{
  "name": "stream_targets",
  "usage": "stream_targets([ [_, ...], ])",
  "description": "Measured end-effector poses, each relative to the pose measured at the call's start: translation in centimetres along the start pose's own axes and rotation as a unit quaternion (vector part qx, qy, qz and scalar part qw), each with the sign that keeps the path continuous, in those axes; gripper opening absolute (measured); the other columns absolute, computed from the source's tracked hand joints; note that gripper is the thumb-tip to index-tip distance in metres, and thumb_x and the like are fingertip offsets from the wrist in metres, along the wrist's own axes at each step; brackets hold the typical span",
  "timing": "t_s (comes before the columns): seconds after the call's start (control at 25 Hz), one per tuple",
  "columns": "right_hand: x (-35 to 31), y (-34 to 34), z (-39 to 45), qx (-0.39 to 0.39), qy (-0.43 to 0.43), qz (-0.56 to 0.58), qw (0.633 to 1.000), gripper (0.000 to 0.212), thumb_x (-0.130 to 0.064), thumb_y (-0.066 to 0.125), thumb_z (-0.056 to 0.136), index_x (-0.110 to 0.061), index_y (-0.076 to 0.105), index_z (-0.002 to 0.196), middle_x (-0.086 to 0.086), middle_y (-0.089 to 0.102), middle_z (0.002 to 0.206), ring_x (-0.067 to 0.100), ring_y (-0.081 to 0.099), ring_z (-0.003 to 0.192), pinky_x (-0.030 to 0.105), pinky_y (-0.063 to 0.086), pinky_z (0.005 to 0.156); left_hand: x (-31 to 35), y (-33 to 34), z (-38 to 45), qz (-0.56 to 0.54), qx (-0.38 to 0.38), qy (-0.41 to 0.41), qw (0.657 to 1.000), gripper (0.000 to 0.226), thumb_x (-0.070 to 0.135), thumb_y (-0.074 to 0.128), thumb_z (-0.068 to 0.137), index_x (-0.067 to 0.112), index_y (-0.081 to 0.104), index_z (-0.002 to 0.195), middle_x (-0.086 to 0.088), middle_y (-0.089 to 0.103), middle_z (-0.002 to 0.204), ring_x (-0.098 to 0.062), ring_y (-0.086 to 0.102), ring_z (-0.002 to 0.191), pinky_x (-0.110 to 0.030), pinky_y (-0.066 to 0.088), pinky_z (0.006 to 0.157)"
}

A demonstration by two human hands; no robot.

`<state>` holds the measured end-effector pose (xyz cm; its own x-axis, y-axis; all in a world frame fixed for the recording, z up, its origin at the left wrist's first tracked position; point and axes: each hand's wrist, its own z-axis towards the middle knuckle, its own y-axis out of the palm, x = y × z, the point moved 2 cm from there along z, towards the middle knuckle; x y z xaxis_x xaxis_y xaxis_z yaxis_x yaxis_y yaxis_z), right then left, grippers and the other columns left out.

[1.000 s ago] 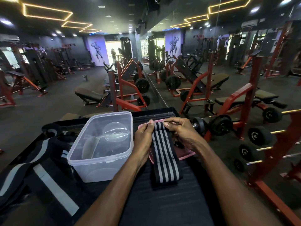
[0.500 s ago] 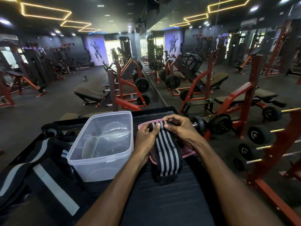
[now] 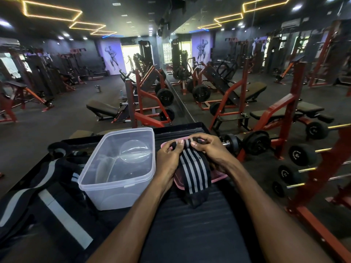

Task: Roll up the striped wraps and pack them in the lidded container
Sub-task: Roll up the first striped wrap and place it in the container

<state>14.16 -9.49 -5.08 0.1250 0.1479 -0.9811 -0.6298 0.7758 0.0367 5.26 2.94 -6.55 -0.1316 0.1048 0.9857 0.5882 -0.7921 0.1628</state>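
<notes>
where hands (image 3: 169,158) work, container (image 3: 117,168) adjoins.

I count two hands (image 3: 169,158) (image 3: 210,150), one striped wrap (image 3: 194,173), one clear container (image 3: 121,164), one pink lid (image 3: 218,176), and three more wraps (image 3: 34,188) piled left.

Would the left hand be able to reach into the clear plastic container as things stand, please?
Probably yes: the clear plastic container sits open beside the left hand, though that hand grips the striped wrap.
</notes>
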Motion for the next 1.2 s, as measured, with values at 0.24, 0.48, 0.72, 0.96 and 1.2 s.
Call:
stream_targets([
  [0.24, 0.0, 0.2, -0.1, 0.004, 0.03, 0.025, 0.999, 0.01, -0.006, 0.063, 0.093, -0.005, 0.072, 0.099, 0.003, 0.074, 0.082, 0.009, 0.071, 0.072, 0.019, 0.054, 0.061, 0.0, -0.1, 0.0, 0.023, 0.003, 0.054, 0.998, 0.027, 0.0, 0.071, 0.085, 0.023, 0.075, 0.099, -0.009, 0.073, 0.113, -0.02, 0.071, 0.103, -0.044, 0.055, 0.099],
  [0.48, 0.3, 0.1, -0.1, 0.008, 0.006, -0.006, 1.0, 0.025, 0.007, 0.066, 0.087, -0.015, 0.076, 0.092, 0.011, 0.072, 0.092, 0.018, 0.071, 0.083, 0.029, 0.057, 0.073, 0.2, 0.3, -0.5, -0.008, -0.032, -0.034, 0.999, 0.008, 0.024, 0.069, 0.092, 0.018, 0.075, 0.09, -0.007, 0.079, 0.095, -0.024, 0.075, 0.094, -0.046, 0.056, 0.095],
  [0.72, 0.6, 0.2, 0.0, 0.024, 0.049, 0.02, 0.998, 0.002, -0.016, 0.075, 0.086, -0.015, 0.077, 0.084, 0.01, 0.071, 0.085, 0.021, 0.065, 0.074, 0.03, 0.05, 0.068, -0.2, -0.2, 0.2, 0.042, 0.014, 0.014, 0.999, 0.009, 0.014, 0.065, 0.094, 0.018, 0.071, 0.099, -0.006, 0.076, 0.101, -0.024, 0.073, 0.098, -0.048, 0.055, 0.098],
  [0.96, 0.3, -0.3, 0.2, 0.104, 0.001, -0.016, 0.994, 0.015, -0.011, 0.066, 0.093, -0.005, 0.064, 0.079, 0.012, 0.06, 0.059, 0.018, 0.051, 0.044, 0.024, 0.043, 0.043, -0.4, 0.0, 0.6, 0.047, 0.021, 0.018, 0.998, 0.012, 0.013, 0.057, 0.099, 0.023, 0.064, 0.098, -0.007, 0.073, 0.106, -0.025, 0.07, 0.103, -0.05, 0.053, 0.099],
  [1.2, 0.3, -0.1, 0.3, 0.072, 0.003, -0.015, 0.997, 0.003, -0.011, 0.065, 0.094, -0.009, 0.066, 0.093, 0.005, 0.067, 0.086, 0.015, 0.066, 0.072, 0.025, 0.052, 0.055, -0.6, 0.3, 0.5, 0.058, -0.014, 0.016, 0.998, 0.013, 0.021, 0.046, 0.104, 0.023, 0.052, 0.116, -0.004, 0.067, 0.116, -0.019, 0.065, 0.109, -0.047, 0.05, 0.103],
])
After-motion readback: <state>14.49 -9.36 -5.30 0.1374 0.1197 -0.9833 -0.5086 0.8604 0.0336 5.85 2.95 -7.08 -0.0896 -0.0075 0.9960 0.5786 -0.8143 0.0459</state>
